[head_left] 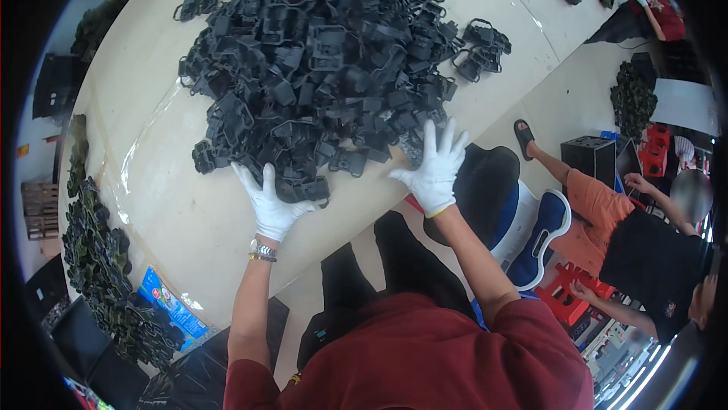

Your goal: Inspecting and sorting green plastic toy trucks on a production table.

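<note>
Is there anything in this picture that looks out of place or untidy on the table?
Mostly no. The big pile of black plastic clips sits loose on the pale table, with the gloved left hand and right hand at its near edge. Two small clusters lie apart from the heap.

A pale beige table [167, 205] carries everything. A big heap of black plastic buckles [318, 69] lies on it toward twelve o'clock, with a few strays [482, 47] at two o'clock.

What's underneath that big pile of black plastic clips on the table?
The pile of black plastic clips lies on a pale table covered with glossy clear sheeting. Whatever is under its middle is hidden. The left hand and right hand touch its near edge.
</note>
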